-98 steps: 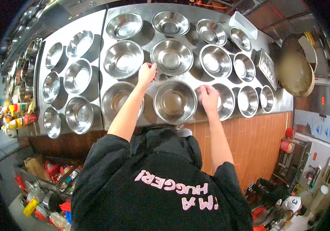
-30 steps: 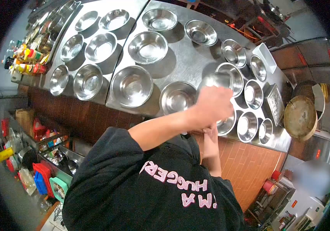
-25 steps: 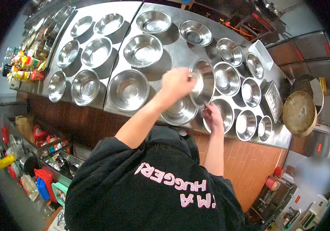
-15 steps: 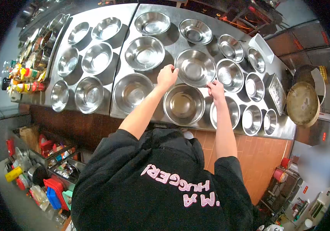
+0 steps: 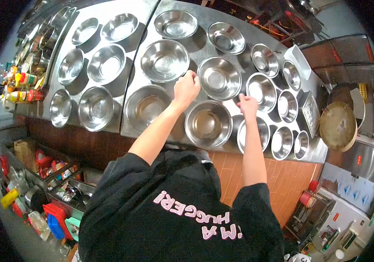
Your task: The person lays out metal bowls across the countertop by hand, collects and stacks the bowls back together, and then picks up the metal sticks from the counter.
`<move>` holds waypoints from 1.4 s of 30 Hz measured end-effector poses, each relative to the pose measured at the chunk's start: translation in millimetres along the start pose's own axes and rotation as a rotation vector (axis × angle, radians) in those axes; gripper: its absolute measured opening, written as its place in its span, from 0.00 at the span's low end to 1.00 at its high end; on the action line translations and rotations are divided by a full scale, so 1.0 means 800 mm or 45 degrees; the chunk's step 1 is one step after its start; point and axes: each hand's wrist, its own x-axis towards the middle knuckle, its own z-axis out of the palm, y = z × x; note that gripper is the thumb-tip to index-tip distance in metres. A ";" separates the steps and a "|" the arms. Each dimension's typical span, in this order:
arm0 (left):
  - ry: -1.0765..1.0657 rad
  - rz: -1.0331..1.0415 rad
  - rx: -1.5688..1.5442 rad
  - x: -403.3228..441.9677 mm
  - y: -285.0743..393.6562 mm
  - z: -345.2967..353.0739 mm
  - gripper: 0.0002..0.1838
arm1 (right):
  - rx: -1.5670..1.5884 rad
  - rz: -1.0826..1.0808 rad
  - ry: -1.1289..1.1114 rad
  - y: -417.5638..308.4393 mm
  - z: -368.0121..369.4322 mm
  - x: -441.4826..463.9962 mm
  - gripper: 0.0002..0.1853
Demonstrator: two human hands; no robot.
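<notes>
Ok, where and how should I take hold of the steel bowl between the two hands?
Grip the steel bowl by opposite rim edges, left hand and right hand, probably from above: it sits upright, its wall flares outward, and another bowl sits close on the near side.

Shiny round steel bowl (image 5: 219, 78), upright, seemingly flat on metal table (image 5: 199, 53) among similar bowls (image 5: 209, 124)
</notes>
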 end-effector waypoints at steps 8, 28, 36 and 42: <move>0.049 -0.023 -0.025 0.151 0.047 0.032 0.18 | 0.572 -0.056 -0.083 -0.074 -0.035 0.095 0.27; -0.264 -0.107 -0.789 0.186 0.080 0.063 0.06 | 1.077 -0.309 -0.303 -0.083 -0.010 0.230 0.06; -0.102 0.436 -0.392 0.073 0.114 -0.019 0.11 | 0.948 -1.081 -0.220 -0.062 -0.106 0.132 0.05; 0.339 1.097 0.006 -0.010 0.118 -0.066 0.09 | 0.482 -1.876 0.301 -0.077 -0.163 0.002 0.07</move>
